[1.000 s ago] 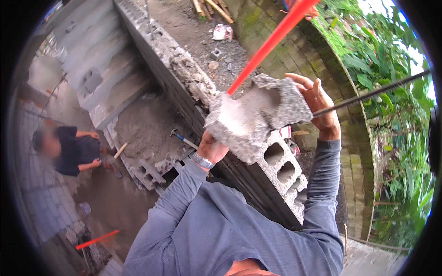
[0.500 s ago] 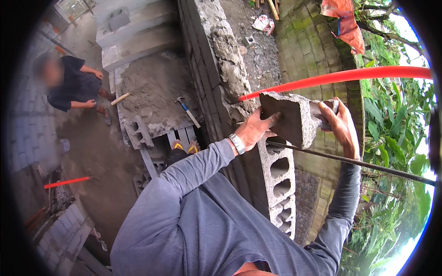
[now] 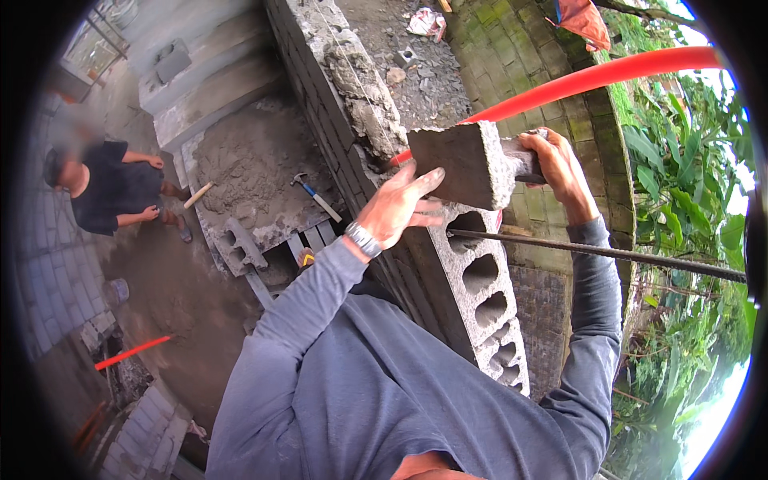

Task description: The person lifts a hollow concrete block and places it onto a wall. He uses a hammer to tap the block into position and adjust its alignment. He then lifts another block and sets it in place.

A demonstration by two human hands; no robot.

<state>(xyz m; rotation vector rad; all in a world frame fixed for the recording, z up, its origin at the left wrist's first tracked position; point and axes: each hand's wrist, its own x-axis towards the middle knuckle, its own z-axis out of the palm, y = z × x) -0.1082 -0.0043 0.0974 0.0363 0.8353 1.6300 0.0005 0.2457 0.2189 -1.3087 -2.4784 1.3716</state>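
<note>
A broken piece of concrete hollow block [image 3: 456, 164] is held over the top of a block wall, its rough broken edge facing right. My right hand [image 3: 558, 168] is closed around the block's narrower right part. My left hand [image 3: 396, 210], with a watch on the wrist, is at the block's lower left; the thumb touches its flat face and the fingers are spread. Just below lies the wall's top course of hollow blocks [image 3: 482, 276], its cavities facing up. A steel bar [image 3: 600, 254] stands out of one cavity.
A red pipe [image 3: 592, 76] rises from the wall close behind the held block. Wet mortar [image 3: 240, 168] is heaped on a platform with a hammer [image 3: 316, 196] and a loose hollow block [image 3: 240, 244]. Another person [image 3: 100, 184] is at the left.
The whole view has shifted. My left hand's fingers have come partly off the block and spread apart, while my right hand keeps its hold. The block remains above the wall.
</note>
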